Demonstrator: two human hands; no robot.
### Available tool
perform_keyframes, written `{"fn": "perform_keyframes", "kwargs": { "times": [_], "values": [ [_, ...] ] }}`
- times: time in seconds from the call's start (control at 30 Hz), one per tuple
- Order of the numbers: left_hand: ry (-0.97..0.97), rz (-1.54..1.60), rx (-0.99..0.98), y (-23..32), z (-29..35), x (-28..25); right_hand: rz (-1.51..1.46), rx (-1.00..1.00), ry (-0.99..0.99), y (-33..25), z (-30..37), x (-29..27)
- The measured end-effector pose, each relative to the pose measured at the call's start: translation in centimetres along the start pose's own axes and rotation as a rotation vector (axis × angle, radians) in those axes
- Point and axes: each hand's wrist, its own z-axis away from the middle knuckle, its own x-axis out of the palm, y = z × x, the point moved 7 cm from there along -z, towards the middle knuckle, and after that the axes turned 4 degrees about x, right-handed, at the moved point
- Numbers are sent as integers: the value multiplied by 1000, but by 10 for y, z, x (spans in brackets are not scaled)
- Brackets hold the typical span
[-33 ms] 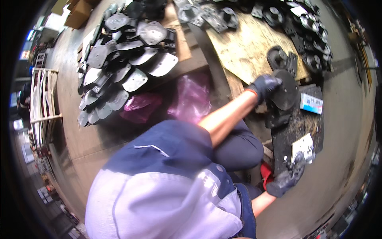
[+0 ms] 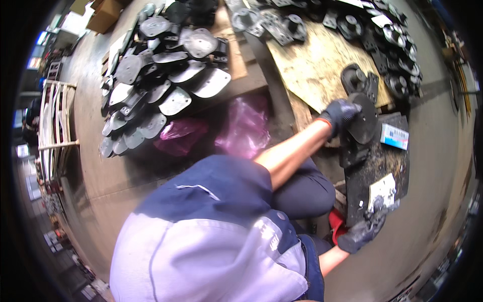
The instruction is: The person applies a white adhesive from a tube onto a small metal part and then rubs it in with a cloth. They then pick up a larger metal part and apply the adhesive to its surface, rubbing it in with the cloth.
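Observation:
My left hand (image 2: 339, 113), in a dark glove, grips the edge of a round dark metal disc (image 2: 365, 118) that stands on a dark part at the edge of a plywood board (image 2: 312, 65). My right hand (image 2: 358, 234), also gloved and grimy, is low at the right. Its fingers curl around a small dark object (image 2: 378, 212) by the near end of a black greasy plate (image 2: 372, 166). A white paper scrap (image 2: 383, 189) lies on that plate. My knees and blue-grey jacket fill the lower middle.
Several grey flat metal plates (image 2: 161, 85) are stacked at the upper left. Pink plastic bags (image 2: 241, 126) lie below them. Dark cast parts (image 2: 382, 30) line the board's far edge. A small white-blue box (image 2: 395, 136) and a red item (image 2: 338, 224) sit nearby. A wooden rack (image 2: 55, 121) stands far left.

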Motion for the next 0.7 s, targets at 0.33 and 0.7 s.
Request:
{"fn": "perform_keyframes", "kwargs": {
  "times": [0.33,0.7],
  "values": [
    [532,-716,219,168,130,-168,-443,226,-136,22,-11,-6],
    [1281,-323,275,250,306,-554,55,131,-85,-35,-9,24]
  ]
}}
